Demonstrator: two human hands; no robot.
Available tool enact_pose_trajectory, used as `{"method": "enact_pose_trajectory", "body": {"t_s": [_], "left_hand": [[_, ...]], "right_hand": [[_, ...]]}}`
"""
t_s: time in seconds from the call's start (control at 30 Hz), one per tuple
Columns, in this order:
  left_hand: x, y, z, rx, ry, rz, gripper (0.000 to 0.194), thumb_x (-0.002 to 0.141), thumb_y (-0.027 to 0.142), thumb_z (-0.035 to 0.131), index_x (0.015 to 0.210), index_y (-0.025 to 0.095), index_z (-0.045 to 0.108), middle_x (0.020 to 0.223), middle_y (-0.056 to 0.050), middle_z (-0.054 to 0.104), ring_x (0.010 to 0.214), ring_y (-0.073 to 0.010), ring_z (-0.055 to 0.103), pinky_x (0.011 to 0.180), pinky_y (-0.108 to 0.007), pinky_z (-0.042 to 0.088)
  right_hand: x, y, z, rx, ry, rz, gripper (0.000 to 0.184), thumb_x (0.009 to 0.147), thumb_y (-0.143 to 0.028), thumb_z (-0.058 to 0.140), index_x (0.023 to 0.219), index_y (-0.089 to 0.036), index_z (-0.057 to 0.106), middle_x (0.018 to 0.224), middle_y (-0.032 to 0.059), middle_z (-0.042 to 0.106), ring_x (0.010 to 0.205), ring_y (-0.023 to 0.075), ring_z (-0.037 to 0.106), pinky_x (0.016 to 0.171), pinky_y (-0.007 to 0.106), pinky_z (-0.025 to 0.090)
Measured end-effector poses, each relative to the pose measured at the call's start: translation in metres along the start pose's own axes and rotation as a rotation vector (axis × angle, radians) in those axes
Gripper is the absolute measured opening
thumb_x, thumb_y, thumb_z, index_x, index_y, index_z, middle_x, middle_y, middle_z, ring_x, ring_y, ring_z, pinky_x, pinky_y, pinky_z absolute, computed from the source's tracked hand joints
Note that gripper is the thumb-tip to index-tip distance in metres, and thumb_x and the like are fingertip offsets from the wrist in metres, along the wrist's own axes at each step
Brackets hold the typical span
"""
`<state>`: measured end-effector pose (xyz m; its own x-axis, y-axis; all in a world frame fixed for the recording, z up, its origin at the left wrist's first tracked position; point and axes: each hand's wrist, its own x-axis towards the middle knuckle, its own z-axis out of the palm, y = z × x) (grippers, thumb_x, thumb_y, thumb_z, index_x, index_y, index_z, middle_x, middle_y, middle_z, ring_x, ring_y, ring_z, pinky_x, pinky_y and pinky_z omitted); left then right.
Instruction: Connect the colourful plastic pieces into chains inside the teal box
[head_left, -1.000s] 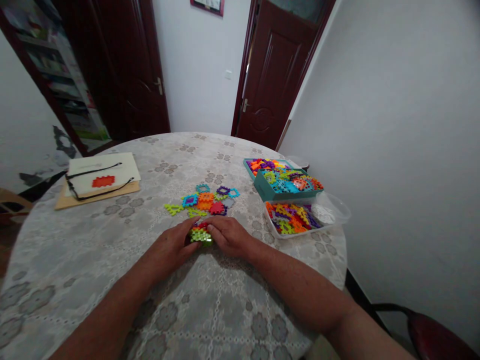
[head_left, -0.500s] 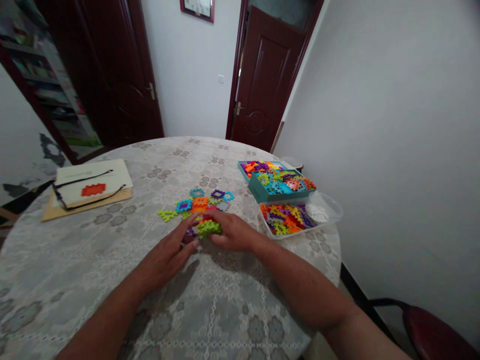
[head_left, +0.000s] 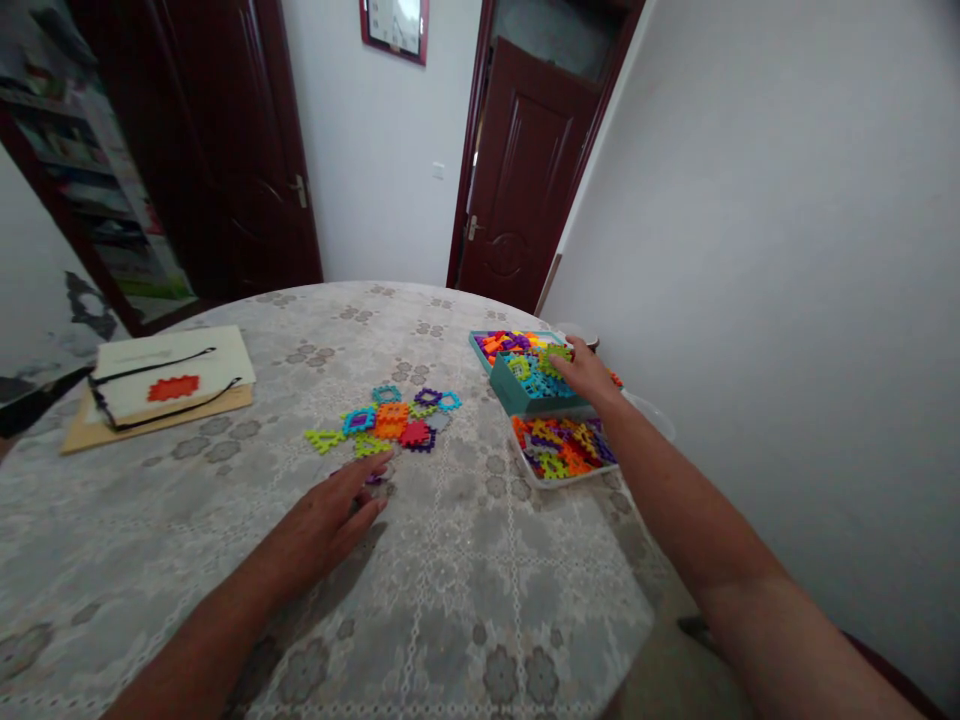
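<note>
My right hand (head_left: 586,372) is over the teal box (head_left: 517,392), fingers closed on a lime-green notched plastic building piece (head_left: 555,356). Whether it holds more than one piece I cannot tell. On the table rests my left hand (head_left: 341,508), its thumb and fingers apart, beside a purple piece (head_left: 375,479) partly hidden under the fingers. Just beyond it lies a loose group of flat interlocking pieces: an orange one (head_left: 391,420), a red one (head_left: 415,434), a blue frame (head_left: 359,420) and a green triangle (head_left: 325,440), among others.
A clear plastic tub (head_left: 551,484) of mixed pieces stands before the teal box; a shallow teal tray (head_left: 480,349) of small bright parts sits behind. At the left, glasses (head_left: 165,420) and a red piece (head_left: 173,388) lie on papers (head_left: 225,345). A wall borders the right.
My right hand has moved right from the middle of the table to the teal box, carrying the green piece away from my left hand. My left hand stays almost in place.
</note>
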<state>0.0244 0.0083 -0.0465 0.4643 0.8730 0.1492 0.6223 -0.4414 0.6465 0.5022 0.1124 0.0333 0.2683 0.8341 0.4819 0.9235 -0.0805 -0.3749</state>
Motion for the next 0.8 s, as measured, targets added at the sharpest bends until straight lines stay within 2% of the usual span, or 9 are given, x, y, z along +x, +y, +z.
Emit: {"method": "enact_pose_trajectory", "body": {"t_s": [0.1,0.2,0.33,0.4,0.47,0.6,0.7,0.8], "left_hand": [[0.0,0.0,-0.001,0.022,-0.003,0.007,0.058,0.099,0.046,0.05,0.152,0.023,0.056,0.134,-0.012,0.073,0.106,-0.028,0.074,0.1,-0.043,0.058],[0.0,0.002,-0.002,0.035,0.002,0.014,0.057,0.099,0.045,0.05,0.151,0.025,0.058,0.136,-0.011,0.073,0.107,-0.0279,0.075,0.101,-0.043,0.058],[-0.002,0.003,-0.002,0.06,0.012,0.032,0.052,0.098,0.043,0.052,0.146,0.026,0.063,0.141,-0.01,0.072,0.115,-0.0296,0.074,0.107,-0.045,0.056],[-0.002,0.002,-0.001,0.067,0.014,0.046,0.05,0.098,0.043,0.052,0.143,0.026,0.065,0.144,-0.011,0.071,0.12,-0.0308,0.072,0.111,-0.047,0.054],[-0.003,0.0,0.0,0.068,0.012,0.059,0.049,0.098,0.042,0.052,0.142,0.026,0.066,0.144,-0.011,0.071,0.124,-0.0313,0.071,0.112,-0.047,0.054],[-0.003,-0.003,0.001,0.088,0.013,0.073,0.046,0.099,0.041,0.052,0.141,0.027,0.067,0.144,-0.011,0.07,0.131,-0.0323,0.068,0.114,-0.048,0.052],[-0.004,-0.003,0.0,0.104,0.001,0.075,0.046,0.101,0.042,0.05,0.141,0.025,0.066,0.146,-0.013,0.069,0.134,-0.032,0.065,0.117,-0.049,0.049],[-0.006,-0.001,-0.002,0.097,0.012,0.086,0.044,0.103,0.042,0.051,0.14,0.024,0.066,0.143,-0.013,0.07,0.127,-0.0296,0.068,0.113,-0.045,0.051]], "right_hand": [[0.004,0.012,0.019,-0.155,0.091,-0.08,0.06,0.096,-0.044,0.06,0.144,-0.007,0.059,0.137,0.0255,0.066,0.128,0.0375,0.058,0.112,0.05,0.043],[-0.003,0.019,0.035,-0.2,0.14,-0.172,0.051,0.102,-0.041,0.05,0.139,-0.009,0.063,0.136,0.024,0.067,0.131,0.0364,0.056,0.115,0.052,0.04],[-0.012,0.023,0.047,-0.251,0.157,-0.234,0.06,0.105,-0.046,0.046,0.151,-0.009,0.054,0.156,0.0247,0.053,0.144,0.0368,0.046,0.121,0.054,0.034],[-0.01,0.023,0.049,-0.294,0.159,-0.222,0.066,0.106,-0.05,0.045,0.158,-0.009,0.047,0.161,0.0245,0.048,0.148,0.0387,0.042,0.121,0.057,0.033],[-0.004,0.022,0.048,-0.329,0.155,-0.172,0.068,0.107,-0.051,0.044,0.16,-0.01,0.045,0.16,0.0246,0.049,0.148,0.0401,0.042,0.12,0.058,0.033],[0.004,0.016,0.048,-0.348,0.122,-0.082,0.062,0.107,-0.051,0.044,0.154,-0.011,0.053,0.151,0.0243,0.058,0.14,0.0384,0.05,0.115,0.054,0.039],[0.002,0.009,0.052,-0.347,0.124,-0.095,0.062,0.106,-0.053,0.046,0.152,-0.012,0.055,0.149,0.0231,0.06,0.137,0.0373,0.052,0.114,0.053,0.04],[-0.003,0.007,0.054,-0.335,0.137,-0.113,0.062,0.105,-0.054,0.047,0.15,-0.013,0.057,0.145,0.0227,0.063,0.134,0.0376,0.054,0.113,0.054,0.041]]}}
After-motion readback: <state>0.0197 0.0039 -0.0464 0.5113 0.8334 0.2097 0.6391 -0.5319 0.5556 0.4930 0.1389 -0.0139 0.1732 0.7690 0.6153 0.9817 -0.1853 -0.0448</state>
